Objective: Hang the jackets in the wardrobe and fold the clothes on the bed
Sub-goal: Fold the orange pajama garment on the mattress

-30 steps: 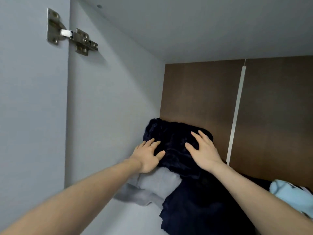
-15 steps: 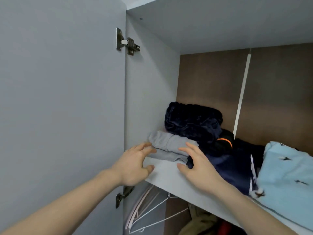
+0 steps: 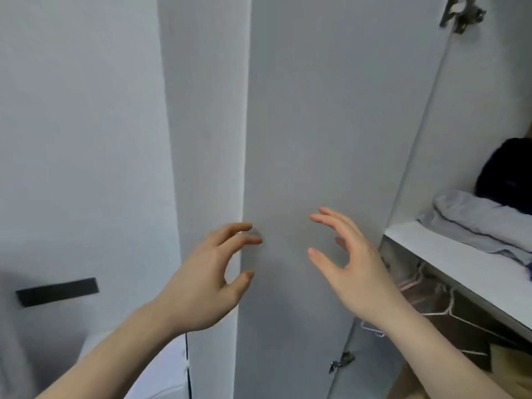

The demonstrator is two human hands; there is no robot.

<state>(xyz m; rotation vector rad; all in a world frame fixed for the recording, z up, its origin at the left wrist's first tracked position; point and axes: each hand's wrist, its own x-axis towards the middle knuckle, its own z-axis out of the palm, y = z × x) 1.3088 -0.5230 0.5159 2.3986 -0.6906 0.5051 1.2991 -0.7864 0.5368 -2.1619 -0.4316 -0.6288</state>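
Both hands hang in the air before the open wardrobe door point(image 3: 316, 139), and neither holds anything. The left hand point(image 3: 207, 280) has its fingers loosely curved, the thumb below and the fingertips point(image 3: 253, 240) close to the door's free edge; whether they touch that edge cannot be told. The right hand point(image 3: 348, 263) is spread wider, fingers apart and gently bent, palm turned toward the left hand, in front of the door's inner face with a gap of grey panel showing between the two hands. Both forearms are bare. The door stands edge-on toward the camera, and a metal hinge point(image 3: 460, 12) sits at its top right, with a second, smaller hinge point(image 3: 341, 361) low down on the same side. Right of the door is the wardrobe's white shelf point(image 3: 460, 266). On the shelf lies a folded grey garment point(image 3: 475, 223), near the front, and behind it, touching it, a dark navy bundle point(image 3: 509, 177), partly cut off by the frame. Under the shelf, white wire hangers point(image 3: 437, 306) hang against a brown back panel, and a bit of tan cloth point(image 3: 512, 367) shows at the lower right; what garment it is cannot be told. Left of the door is a pale wall with a black strip point(image 3: 57, 292) on it, blurred.
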